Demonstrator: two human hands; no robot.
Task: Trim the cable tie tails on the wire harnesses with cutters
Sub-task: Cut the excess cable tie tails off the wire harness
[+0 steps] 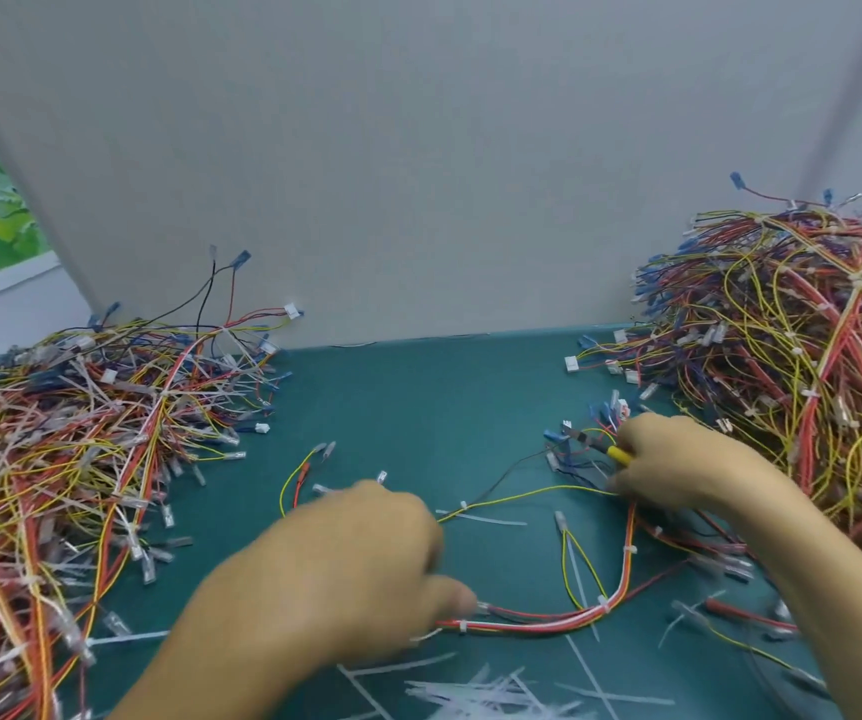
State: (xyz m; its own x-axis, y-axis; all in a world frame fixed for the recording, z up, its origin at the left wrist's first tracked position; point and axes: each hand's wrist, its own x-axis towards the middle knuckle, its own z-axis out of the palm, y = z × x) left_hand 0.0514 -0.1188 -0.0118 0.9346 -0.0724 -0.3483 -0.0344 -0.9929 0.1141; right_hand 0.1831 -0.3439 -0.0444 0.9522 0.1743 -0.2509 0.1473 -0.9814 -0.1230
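Note:
One wire harness (pixel 595 605) of red, white and yellow wires lies across the green mat between my hands, with white cable ties around it. My left hand (pixel 361 569) is curled and holds the harness at its left end. My right hand (pixel 678 465) grips the yellow-handled cutters (pixel 603 448), whose dark jaws point left over the harness's blue connectors. A long uncut tie tail (pixel 577 574) sticks out near the harness's bend.
A tangled pile of harnesses with long tie tails (pixel 70 449) fills the left side. A taller pile of harnesses (pixel 792 324) rises on the right. Cut white tie tails (pixel 481 691) litter the mat's near edge. A grey board (pixel 418 174) stands behind.

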